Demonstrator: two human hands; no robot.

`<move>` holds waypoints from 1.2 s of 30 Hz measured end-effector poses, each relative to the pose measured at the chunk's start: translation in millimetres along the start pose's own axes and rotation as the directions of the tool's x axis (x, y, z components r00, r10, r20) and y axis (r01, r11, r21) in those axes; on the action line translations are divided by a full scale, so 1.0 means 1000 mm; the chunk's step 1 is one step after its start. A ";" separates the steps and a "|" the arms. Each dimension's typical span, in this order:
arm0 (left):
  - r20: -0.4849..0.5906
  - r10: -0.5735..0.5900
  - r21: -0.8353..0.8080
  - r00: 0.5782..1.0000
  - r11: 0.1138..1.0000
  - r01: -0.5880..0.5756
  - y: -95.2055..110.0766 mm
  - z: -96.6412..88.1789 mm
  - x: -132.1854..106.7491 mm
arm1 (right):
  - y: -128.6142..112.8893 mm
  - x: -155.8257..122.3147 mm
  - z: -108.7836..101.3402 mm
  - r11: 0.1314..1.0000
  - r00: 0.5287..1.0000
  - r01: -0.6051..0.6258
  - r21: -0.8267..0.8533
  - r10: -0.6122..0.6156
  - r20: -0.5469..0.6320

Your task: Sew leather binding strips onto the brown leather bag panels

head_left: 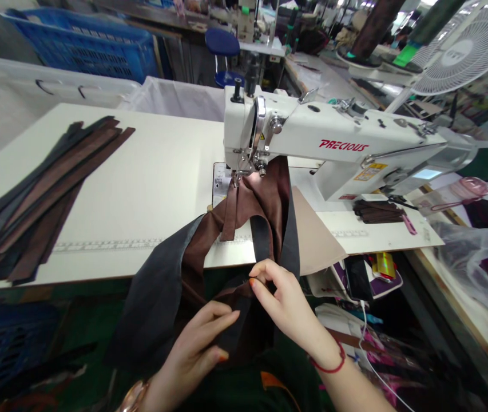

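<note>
Brown and black fabric [265, 200] hangs from under the needle of a white sewing machine [333, 143] down over the table's front edge. My right hand [280, 297] pinches a black strip of that fabric just below the table edge, fingers closed on it. Lower and to the left, my left hand [196, 343] lies under the dark fabric with its fingers stretched along the cloth, thumb on top, holding it. A red band circles my right wrist.
A pile of long brown and black strips [42, 189] lies on the white table [141, 171] at the left. Small dark pieces [376, 210] sit to the machine's right. A blue crate [84, 43], a blue stool [222, 43] and a white fan [467, 46] stand behind.
</note>
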State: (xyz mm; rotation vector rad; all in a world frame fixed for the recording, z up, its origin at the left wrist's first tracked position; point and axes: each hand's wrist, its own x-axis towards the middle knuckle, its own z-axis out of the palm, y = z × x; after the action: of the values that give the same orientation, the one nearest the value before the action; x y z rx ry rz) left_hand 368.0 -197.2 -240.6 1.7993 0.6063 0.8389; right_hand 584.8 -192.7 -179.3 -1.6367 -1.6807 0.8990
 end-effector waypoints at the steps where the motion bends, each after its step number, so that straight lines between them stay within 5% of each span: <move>1: -0.015 -0.017 -0.016 1.000 1.000 0.017 -0.001 0.001 -0.001 | 0.000 -0.001 0.000 1.000 1.000 0.012 -0.010 -0.011 0.005; 12: -0.159 -0.387 -0.109 0.908 0.921 0.374 0.016 0.010 0.026 | -0.002 -0.012 0.005 0.991 0.991 0.126 -0.040 -0.124 0.056; 18: -0.284 -0.512 -0.151 0.810 0.859 0.490 0.014 0.014 0.031 | -0.002 -0.017 0.012 0.993 0.993 0.118 -0.010 -0.117 0.029; 26: -0.202 -0.088 0.263 0.975 0.955 0.141 0.009 -0.002 0.022 | 0.001 -0.018 0.014 0.994 0.994 0.105 0.020 -0.104 -0.016; 31: -0.081 0.105 0.505 0.991 0.862 -0.049 0.004 -0.008 0.012 | 0.001 -0.018 0.012 0.991 0.991 0.134 -0.009 -0.135 -0.016; 36: -0.101 0.206 0.692 0.973 0.718 -0.080 0.007 -0.012 0.019 | 0.002 -0.021 0.009 0.982 0.986 0.164 -0.089 -0.164 0.012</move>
State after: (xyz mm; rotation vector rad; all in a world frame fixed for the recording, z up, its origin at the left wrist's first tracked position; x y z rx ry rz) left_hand 370.9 -178.6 -226.4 2.4920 0.9961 0.9564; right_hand 579.3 -213.9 -185.7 -1.5272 -1.8529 0.7572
